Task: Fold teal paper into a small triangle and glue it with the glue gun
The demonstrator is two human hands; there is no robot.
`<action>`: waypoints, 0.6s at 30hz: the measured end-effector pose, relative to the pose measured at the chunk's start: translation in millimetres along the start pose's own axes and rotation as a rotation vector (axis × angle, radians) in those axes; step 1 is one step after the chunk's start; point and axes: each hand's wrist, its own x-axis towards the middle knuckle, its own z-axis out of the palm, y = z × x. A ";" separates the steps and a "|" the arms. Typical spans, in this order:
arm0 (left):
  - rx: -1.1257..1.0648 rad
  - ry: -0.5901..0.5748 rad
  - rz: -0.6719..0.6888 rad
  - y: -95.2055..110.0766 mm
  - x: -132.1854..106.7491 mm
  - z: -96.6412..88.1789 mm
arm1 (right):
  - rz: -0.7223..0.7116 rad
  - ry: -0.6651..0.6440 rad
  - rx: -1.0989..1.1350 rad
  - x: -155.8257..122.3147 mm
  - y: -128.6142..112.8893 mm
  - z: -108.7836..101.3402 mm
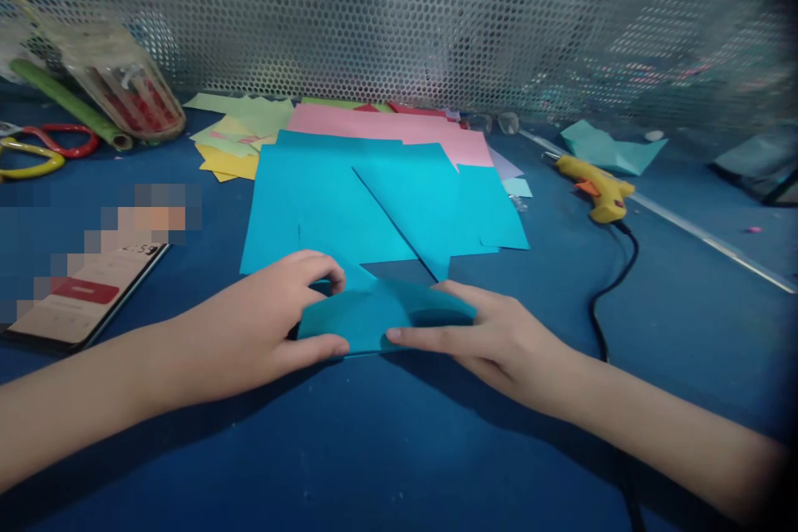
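Observation:
A small folded piece of blue paper (367, 320) lies on the blue table (399, 449) just in front of me. My left hand (262, 328) grips its left edge, thumb below and fingers curled over the top. My right hand (486, 337) holds its right side, the forefinger stretched flat along the lower edge. Behind it lies a stack of blue sheets (349, 199), with pink sheets (399, 129) and yellow and green sheets (240, 137) further back.
A yellow glue gun (595, 189) with a black cord (608, 291) lies at the right. A phone (87, 295) sits at the left, scissors (43, 145) and a plastic pack (118, 87) at the far left. A perforated metal screen (399, 17) closes the back.

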 end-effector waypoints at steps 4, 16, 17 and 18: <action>-0.004 0.011 -0.008 -1.4 -0.1 1.3 | -0.012 -0.046 0.050 1.7 0.2 -0.9; -0.076 -0.054 -0.103 -5.7 -2.0 2.3 | -0.036 -0.105 -0.047 4.9 -1.9 -3.9; -0.080 -0.060 -0.108 -6.0 -2.3 2.1 | -0.037 -0.106 -0.052 4.8 -1.8 -3.6; -0.083 -0.065 -0.112 -6.3 -2.6 1.9 | -0.035 -0.110 -0.058 4.6 -1.6 -3.1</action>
